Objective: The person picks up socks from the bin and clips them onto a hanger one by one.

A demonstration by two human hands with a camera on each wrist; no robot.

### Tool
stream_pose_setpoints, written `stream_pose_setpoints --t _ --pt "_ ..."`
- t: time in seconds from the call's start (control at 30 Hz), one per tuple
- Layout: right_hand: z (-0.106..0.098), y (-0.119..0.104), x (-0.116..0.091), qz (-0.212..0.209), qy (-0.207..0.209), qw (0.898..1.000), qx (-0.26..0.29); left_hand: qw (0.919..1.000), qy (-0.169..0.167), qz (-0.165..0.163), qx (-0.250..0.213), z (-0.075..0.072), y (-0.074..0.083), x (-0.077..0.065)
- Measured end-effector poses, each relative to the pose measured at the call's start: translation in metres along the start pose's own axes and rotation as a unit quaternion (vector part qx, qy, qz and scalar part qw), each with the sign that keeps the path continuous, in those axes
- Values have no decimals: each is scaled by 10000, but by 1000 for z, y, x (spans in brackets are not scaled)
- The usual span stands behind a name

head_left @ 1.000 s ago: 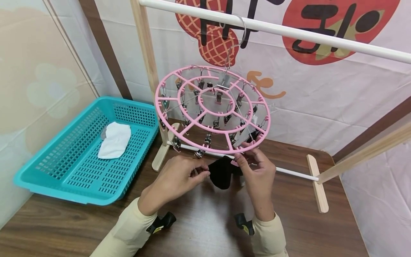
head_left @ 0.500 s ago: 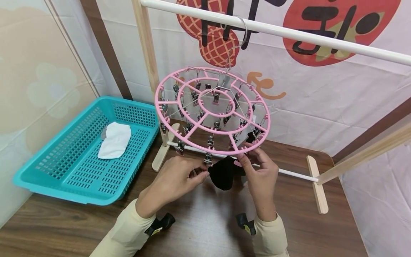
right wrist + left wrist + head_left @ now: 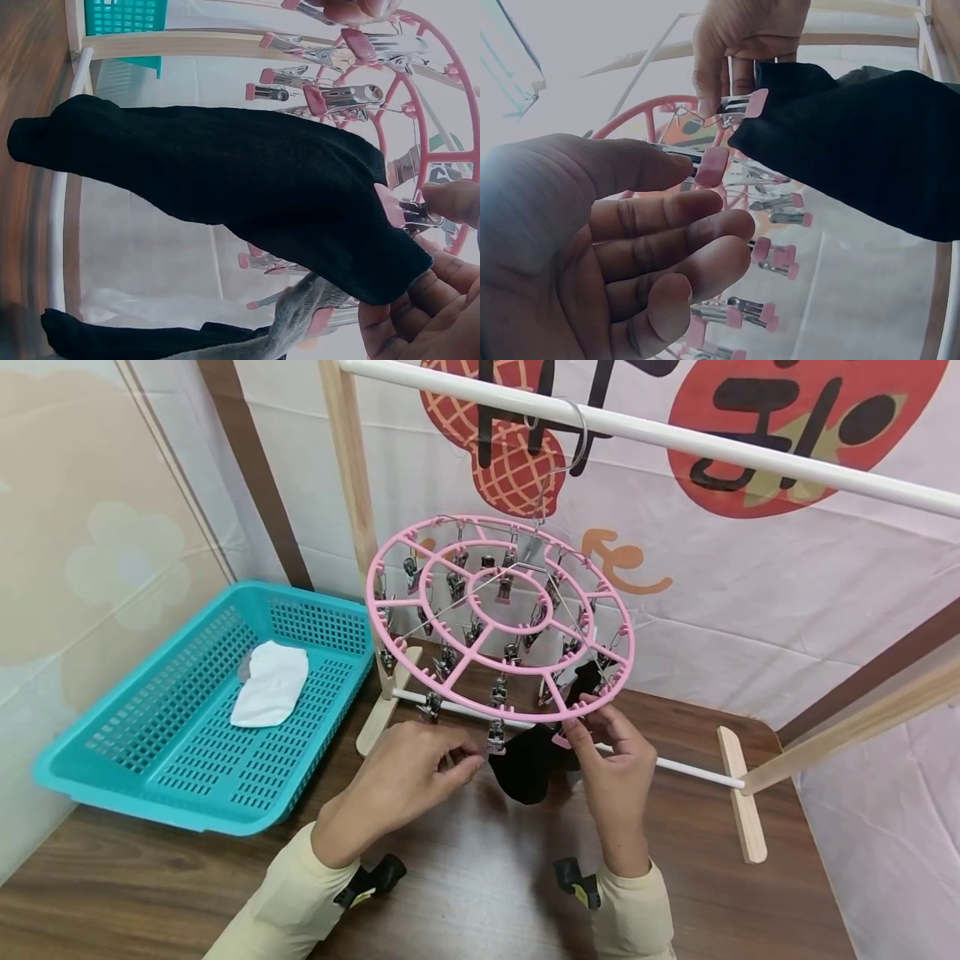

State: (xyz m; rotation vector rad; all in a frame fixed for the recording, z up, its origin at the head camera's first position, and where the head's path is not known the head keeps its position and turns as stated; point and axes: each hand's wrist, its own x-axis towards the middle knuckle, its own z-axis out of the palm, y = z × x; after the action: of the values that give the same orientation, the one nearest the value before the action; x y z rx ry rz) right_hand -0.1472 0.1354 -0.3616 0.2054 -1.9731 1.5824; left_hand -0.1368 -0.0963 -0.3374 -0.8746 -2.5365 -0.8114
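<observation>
A black sock [image 3: 225, 165] hangs from a pink-tipped metal clip [image 3: 391, 205] on the round pink clip hanger [image 3: 491, 625]. My right hand [image 3: 615, 764] pinches that clip between thumb and fingers at the hanger's near right edge, with the sock's cuff beside the fingers. Left of the sock is my left hand [image 3: 416, 772], its fingers loosely bent and apart from the thumb. The left thumb tip overlaps another clip [image 3: 711, 166] in the left wrist view; whether it touches is unclear. A second dark sock with a grey part [image 3: 300, 315] hangs farther back.
A turquoise basket [image 3: 172, 814] at the left holds a white sock [image 3: 272, 685] with a grey piece partly under it. The hanger hooks onto a white rail [image 3: 675, 439] of a wooden-legged rack, with a lower bar [image 3: 697, 774] behind the hands. Several clips dangle around.
The hanger has turned slightly, bringing a near clip rightward and down to the left fingertips. My right hand has shifted a little right with its clip; the left fingers have drawn slightly back from the sock.
</observation>
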Motion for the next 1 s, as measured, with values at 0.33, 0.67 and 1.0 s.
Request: stream_pose_setpoints --t 0.33,0.67,1.0 --pt "-3 2 3 -64 52 9998 -193 9989 -87 -253 375 -3 -5 -1" --pt "-5 5 4 -22 61 9999 -146 9945 -444 -664 671 -6 -9 -2" --pt "-3 -16 4 7 48 9996 -264 9876 -577 -1176 866 -8 -12 -1"
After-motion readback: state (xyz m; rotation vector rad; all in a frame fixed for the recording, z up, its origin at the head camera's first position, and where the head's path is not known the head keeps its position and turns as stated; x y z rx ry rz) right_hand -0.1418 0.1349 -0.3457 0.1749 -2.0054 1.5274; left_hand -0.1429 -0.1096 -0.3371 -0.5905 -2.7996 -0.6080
